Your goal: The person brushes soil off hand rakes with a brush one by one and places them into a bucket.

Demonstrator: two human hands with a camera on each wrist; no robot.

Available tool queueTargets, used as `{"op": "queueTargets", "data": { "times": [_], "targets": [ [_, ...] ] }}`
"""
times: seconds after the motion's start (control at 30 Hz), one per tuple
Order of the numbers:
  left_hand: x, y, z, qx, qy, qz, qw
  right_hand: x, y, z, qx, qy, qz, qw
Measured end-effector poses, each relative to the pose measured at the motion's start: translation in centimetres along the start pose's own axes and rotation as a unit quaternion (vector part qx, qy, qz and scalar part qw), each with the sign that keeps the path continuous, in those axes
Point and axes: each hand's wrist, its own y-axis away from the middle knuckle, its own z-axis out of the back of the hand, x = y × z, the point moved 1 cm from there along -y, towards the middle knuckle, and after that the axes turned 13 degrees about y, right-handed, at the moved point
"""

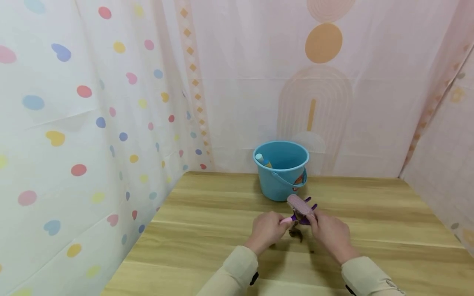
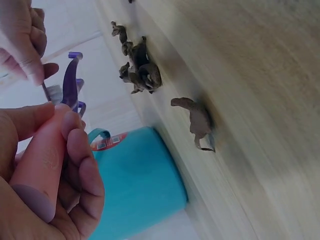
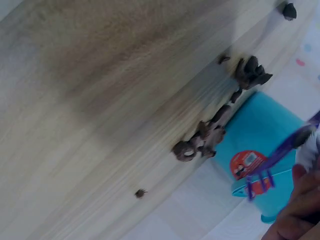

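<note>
My left hand (image 1: pixel 267 230) grips the pink handle of a small purple hand rake (image 2: pixel 71 85), its curved prongs pointing away. The right hand (image 1: pixel 331 233) holds a brush with a pink back (image 1: pixel 299 204) right over the rake's head. White bristles (image 3: pixel 309 150) meet the purple part in the right wrist view. Below both tools, brown curled scraps (image 2: pixel 142 70), like dried leaves, lie on the wooden table. One separate scrap (image 2: pixel 197 122) sits nearer the left hand.
Just beyond the hands stands a blue bucket (image 1: pixel 275 187) with its handle hanging down the side and rod-like items (image 1: pixel 260 158) inside. The wooden table (image 1: pixel 192 230) ends at patterned curtains (image 1: pixel 237 115) at the back and sides.
</note>
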Motion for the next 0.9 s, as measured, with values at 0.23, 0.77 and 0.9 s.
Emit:
{"op": "queueTargets", "data": {
  "times": [0.23,0.77,0.9],
  "targets": [
    [-0.2,-0.1,0.2,-0.015,0.001,0.001,0.9999,-0.5,-0.1,-0.3,-0.024,0.019,-0.027,0.9991],
    [0.3,-0.1,-0.1,0.000,-0.014,0.022,0.9996,-1.3,0.2,-0.4,-0.036,0.021,-0.030,0.9987],
    [0.2,-0.1,0.1,-0.002,-0.015,0.024,0.9996,0.0,0.2,-0.1,-0.025,0.000,-0.013,0.9996]
  ]
}}
